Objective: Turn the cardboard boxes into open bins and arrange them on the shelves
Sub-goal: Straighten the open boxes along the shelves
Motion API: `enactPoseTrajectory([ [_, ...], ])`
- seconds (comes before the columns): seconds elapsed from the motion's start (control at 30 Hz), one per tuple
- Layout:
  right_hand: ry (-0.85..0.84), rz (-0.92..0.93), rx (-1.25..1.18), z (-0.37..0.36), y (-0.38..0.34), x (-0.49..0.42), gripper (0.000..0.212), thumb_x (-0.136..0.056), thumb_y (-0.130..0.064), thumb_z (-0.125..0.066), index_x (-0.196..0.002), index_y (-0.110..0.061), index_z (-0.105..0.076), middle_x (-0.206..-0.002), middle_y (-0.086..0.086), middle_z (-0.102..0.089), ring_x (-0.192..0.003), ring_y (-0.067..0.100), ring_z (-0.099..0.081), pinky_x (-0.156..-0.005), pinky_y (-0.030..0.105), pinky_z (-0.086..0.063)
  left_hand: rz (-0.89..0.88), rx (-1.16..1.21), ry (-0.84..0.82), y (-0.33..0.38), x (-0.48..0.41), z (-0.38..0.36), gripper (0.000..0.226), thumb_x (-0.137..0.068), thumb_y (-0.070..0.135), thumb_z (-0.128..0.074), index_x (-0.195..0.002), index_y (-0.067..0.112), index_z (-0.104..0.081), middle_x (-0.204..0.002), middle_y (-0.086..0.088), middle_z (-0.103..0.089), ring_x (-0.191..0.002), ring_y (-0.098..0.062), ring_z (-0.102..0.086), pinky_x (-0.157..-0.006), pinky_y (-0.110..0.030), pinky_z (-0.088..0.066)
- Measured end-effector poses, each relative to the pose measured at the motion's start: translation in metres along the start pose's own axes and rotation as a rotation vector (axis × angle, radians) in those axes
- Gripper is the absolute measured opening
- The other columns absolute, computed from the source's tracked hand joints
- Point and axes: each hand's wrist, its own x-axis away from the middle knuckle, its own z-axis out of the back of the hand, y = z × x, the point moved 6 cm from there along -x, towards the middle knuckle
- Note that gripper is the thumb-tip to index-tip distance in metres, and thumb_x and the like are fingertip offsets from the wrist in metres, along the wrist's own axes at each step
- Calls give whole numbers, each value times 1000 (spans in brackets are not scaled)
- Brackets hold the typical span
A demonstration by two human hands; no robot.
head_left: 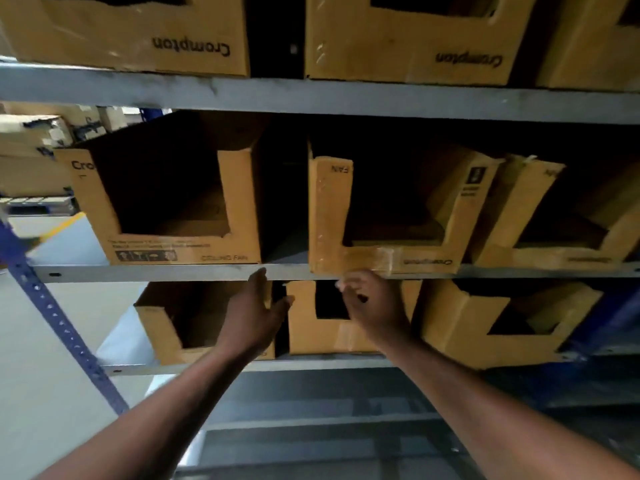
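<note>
A: Left hand (256,313) is reaching up flat, holding nothing. Right hand (375,306) is curling loosely, also empty.
B: Target?
A: Tan cut-front cardboard bin (329,216) is sitting on the grey metal shelf (156,271), directly above the right hand, the nearer one.

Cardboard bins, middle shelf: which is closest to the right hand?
The centre brown cardboard bin, tape across its front lip, directly above the right hand.

Two bare forearms (485,403) were what showed of the worker, lean and long in the wide-angle view. The left hand (254,317) and right hand (375,306) were likewise bare, wrists included, with the right hand's fingertips (343,284) blurred.
</note>
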Motion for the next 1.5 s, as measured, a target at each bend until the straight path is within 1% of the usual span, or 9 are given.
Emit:
enactPoseTrajectory([
  [0.1, 403, 3, 62, 81, 16, -11, 6, -91, -13, -69, -97, -11, -67, -87, -1, -70, -80, 11, -66, -65, 15, -50, -13, -4, 37, 44, -13, -29, 76, -91, 50, -64, -152, 17, -32, -152, -10, -47, -133, -28, -51, -102, -43, -48],
  [0.23, 644, -61, 145, 150, 50, -29, 38, -85, -24, -75, -112, -7, -55, -109, 7, -59, -95, 23, -60, -74, 27, -49, -39, 97, 137, 90, -32, -50, 74, -92, 45, -65, -150, 11, -34, -144, -9, -52, -118, -25, -58, -79, -18, -45],
  [0.37, 510, -290, 33, 151, 87, -39, 74, -82, -40, -79, -139, -10, -42, -130, 6, -53, -112, 18, -55, -81, 31, -51, 55, 129, 267, 101, -50, -54, 79, -88, 49, -69, -146, 8, -33, -143, -13, -50, -124, -34, -56, -84, -32, -47],
  [0.43, 426, -331, -48, 140, 93, -40, 62, -86, -47, -72, -134, -15, -48, -121, -5, -58, -103, 12, -59, -70, 24, -48, 105, 119, 281, 96, -55, -56, 80, -87, 52, -70, -144, 8, -35, -140, -14, -51, -119, -34, -59, -83, -35, -53],
  [0.57, 399, -299, -9, 138, 92, -41, 38, -91, -48, -66, -102, -13, -61, -90, -4, -66, -74, 9, -63, -52, 17, -39, 120, 77, 288, 88, -61, -59, 78, -85, 54, -70, -140, 9, -38, -135, -11, -53, -115, -32, -60, -85, -43, -57],
  [0.7, 383, -390, -64, 131, 91, -52, 27, -92, -42, -67, -100, -18, -59, -85, -8, -61, -73, 9, -60, -56, 20, -47, 119, 80, 285, 87, -70, -60, 78, -87, 53, -68, -142, 9, -36, -139, -11, -51, -118, -34, -58, -86, -41, -55],
  [0.83, 366, -468, -126, 122, 91, -65, 26, -92, -36, -67, -106, -16, -58, -96, 1, -67, -79, 14, -64, -70, 34, -60, 137, 84, 314, 85, -77, -56, 78, -87, 53, -68, -143, 10, -37, -140, -10, -51, -122, -33, -56, -87, -39, -52],
  [1.33, 343, -562, -207, 116, 93, -75, 27, -91, -30, -67, -110, -14, -57, -99, 6, -69, -80, 16, -67, -67, 27, -59, 129, 95, 307, 84, -78, -59, 78, -88, 54, -67, -143, 11, -32, -141, -12, -49, -122, -35, -56, -96, -48, -53],
  [1.5, 348, -568, -206, 116, 96, -76, 21, -90, -32, -68, -102, -19, -55, -99, 7, -70, -83, 19, -69, -73, 35, -62, 112, 137, 294, 84, -80, -61, 79, -88, 52, -68, -145, 11, -31, -144, -11, -47, -125, -34, -53, -95, -43, -51],
])
